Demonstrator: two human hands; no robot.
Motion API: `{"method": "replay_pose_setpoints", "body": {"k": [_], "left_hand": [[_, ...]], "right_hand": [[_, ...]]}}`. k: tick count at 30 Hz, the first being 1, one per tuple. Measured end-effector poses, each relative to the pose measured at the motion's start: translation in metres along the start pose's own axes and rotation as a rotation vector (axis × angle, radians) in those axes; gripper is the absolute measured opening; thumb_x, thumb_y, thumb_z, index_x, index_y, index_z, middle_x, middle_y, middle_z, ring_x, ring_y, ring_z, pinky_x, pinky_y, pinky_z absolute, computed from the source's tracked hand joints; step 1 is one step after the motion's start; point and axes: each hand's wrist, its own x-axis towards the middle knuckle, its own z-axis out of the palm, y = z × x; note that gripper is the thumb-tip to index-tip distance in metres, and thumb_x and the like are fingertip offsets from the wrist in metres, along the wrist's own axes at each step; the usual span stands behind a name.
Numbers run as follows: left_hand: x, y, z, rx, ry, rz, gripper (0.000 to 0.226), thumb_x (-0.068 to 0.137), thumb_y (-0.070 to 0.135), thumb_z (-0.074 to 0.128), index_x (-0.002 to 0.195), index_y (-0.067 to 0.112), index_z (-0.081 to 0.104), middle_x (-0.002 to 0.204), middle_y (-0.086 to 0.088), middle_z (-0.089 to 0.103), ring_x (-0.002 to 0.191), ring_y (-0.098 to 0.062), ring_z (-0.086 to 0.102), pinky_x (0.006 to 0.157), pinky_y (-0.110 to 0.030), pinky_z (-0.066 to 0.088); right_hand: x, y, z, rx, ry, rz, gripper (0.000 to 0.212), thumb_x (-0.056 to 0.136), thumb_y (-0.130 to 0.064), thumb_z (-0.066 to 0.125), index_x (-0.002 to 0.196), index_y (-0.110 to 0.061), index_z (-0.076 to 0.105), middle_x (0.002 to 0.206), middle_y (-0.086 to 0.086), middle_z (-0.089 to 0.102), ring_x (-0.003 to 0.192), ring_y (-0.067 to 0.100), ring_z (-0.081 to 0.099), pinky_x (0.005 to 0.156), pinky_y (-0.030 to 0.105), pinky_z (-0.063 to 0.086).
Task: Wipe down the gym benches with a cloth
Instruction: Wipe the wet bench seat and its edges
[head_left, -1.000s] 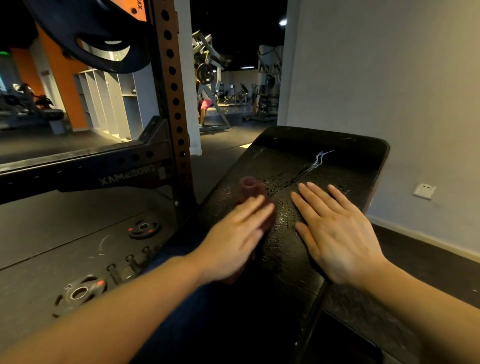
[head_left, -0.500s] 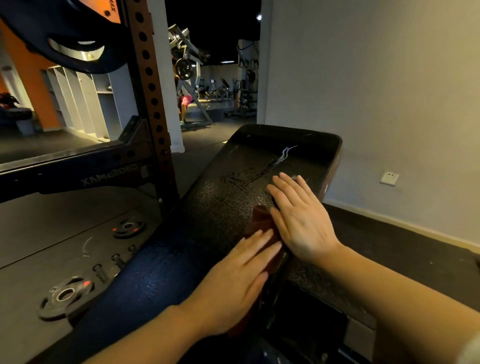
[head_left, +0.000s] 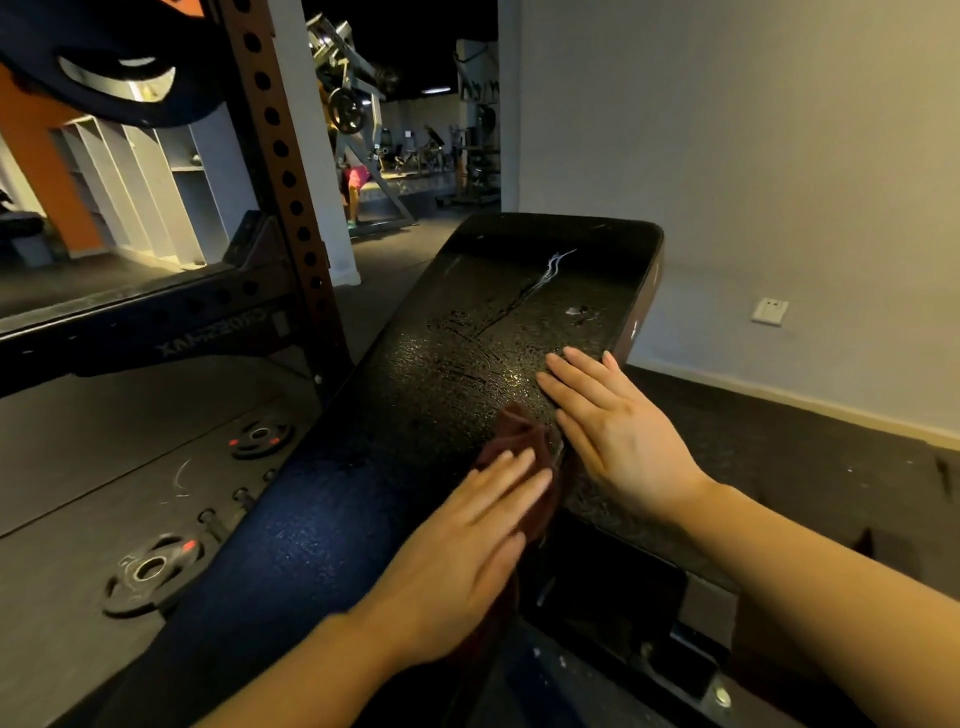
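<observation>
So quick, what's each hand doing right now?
Left hand: open, straight fingers pressing the cloth onto the bench pad.
Right hand: open, flat on the bench pad, holding nothing.

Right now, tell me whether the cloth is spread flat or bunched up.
Bunched up. The cloth rises in crumpled folds on the bench beyond the left hand, whose straight fingers press on it.
</observation>
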Motion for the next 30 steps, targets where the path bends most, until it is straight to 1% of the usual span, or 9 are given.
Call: {"method": "replay_pose_setpoints", "body": {"k": [4,10,13,16,18,22,24,27,30], "left_hand": [[0.037,-0.006,-0.001,0.053,0.128,-0.229,0.051,0.100,0.037,0.023,0.150,0.031,0.014,0.157,0.017,-0.002,0.145,-0.001,-0.008,0.121,-0.028,0.001],[0.020,0.020,0.016,0.006,0.164,0.019,0.047,0.096,0.021,0.036,0.141,0.021,0.046,0.153,0.007,0.034,0.144,-0.004,0.020,0.120,-0.024,0.012],[0.018,0.024,0.008,-0.175,0.338,-0.114,0.042,0.095,0.007,0.048,0.132,0.027,0.054,0.139,0.016,0.047,0.132,0.005,0.036,0.112,-0.023,0.032],[0.018,0.035,-0.005,-0.410,0.462,-0.314,0.051,0.096,0.006,0.052,0.134,0.039,0.044,0.137,0.019,0.047,0.128,0.008,0.040,0.106,-0.009,0.032],[0.023,0.046,-0.016,-0.572,0.440,-0.376,0.054,0.097,0.012,0.052,0.139,0.043,0.038,0.139,0.022,0.044,0.127,0.008,0.040,0.101,-0.007,0.033],[0.040,0.078,-0.025,-1.111,0.282,-0.456,0.038,0.100,0.040,0.039,0.138,0.042,0.044,0.136,0.011,0.053,0.126,-0.007,0.049,0.108,-0.036,0.039],[0.048,0.085,-0.029,-1.229,0.220,-0.511,0.042,0.098,0.049,0.034,0.135,0.036,0.051,0.130,0.004,0.059,0.124,-0.013,0.052,0.107,-0.042,0.039],[0.060,0.075,-0.040,-0.966,0.308,-0.462,0.032,0.103,0.034,0.037,0.123,0.031,0.061,0.118,0.008,0.065,0.115,-0.007,0.058,0.099,-0.030,0.046],[0.067,0.055,-0.048,-0.637,0.399,-0.519,0.029,0.101,0.020,0.045,0.126,0.025,0.060,0.124,0.011,0.060,0.115,-0.003,0.053,0.101,-0.025,0.042]], "right_hand": [[0.003,0.002,-0.004,-0.022,-0.069,-0.009,0.055,0.100,-0.037,0.020,0.146,-0.013,0.037,0.155,0.004,0.031,0.147,0.018,0.014,0.118,0.038,0.001],[0.006,-0.003,-0.023,0.152,-0.177,0.064,0.047,0.103,-0.032,0.028,0.149,-0.020,0.028,0.158,-0.005,0.018,0.146,0.007,-0.001,0.119,0.031,-0.007],[-0.003,-0.025,-0.041,0.429,-0.008,0.347,0.042,0.101,-0.022,0.045,0.143,-0.022,0.043,0.153,-0.007,0.035,0.143,0.005,0.021,0.120,0.034,0.018],[-0.035,-0.057,-0.050,0.530,0.162,0.483,0.033,0.095,-0.017,0.056,0.126,-0.026,0.058,0.128,-0.011,0.056,0.119,0.001,0.051,0.103,0.034,0.045],[-0.048,-0.079,-0.055,0.763,0.083,0.464,0.036,0.095,-0.016,0.056,0.126,-0.033,0.057,0.121,-0.017,0.057,0.114,-0.004,0.053,0.098,0.027,0.048],[-0.047,-0.097,-0.055,1.267,0.050,0.525,0.051,0.097,-0.018,0.051,0.139,-0.046,0.042,0.134,-0.028,0.049,0.126,-0.006,0.045,0.105,0.029,0.041],[-0.042,-0.096,-0.053,1.196,0.163,0.548,0.059,0.094,-0.005,0.055,0.135,-0.047,0.045,0.129,-0.033,0.051,0.124,-0.008,0.046,0.105,0.030,0.045],[-0.033,-0.086,-0.053,0.844,0.335,0.523,0.063,0.088,0.004,0.060,0.130,-0.041,0.050,0.126,-0.022,0.055,0.121,-0.006,0.049,0.105,0.024,0.043],[-0.023,-0.075,-0.046,0.370,0.181,0.409,0.054,0.091,-0.018,0.060,0.139,-0.039,0.045,0.152,-0.011,0.031,0.137,0.009,0.027,0.108,0.026,0.037]]}}
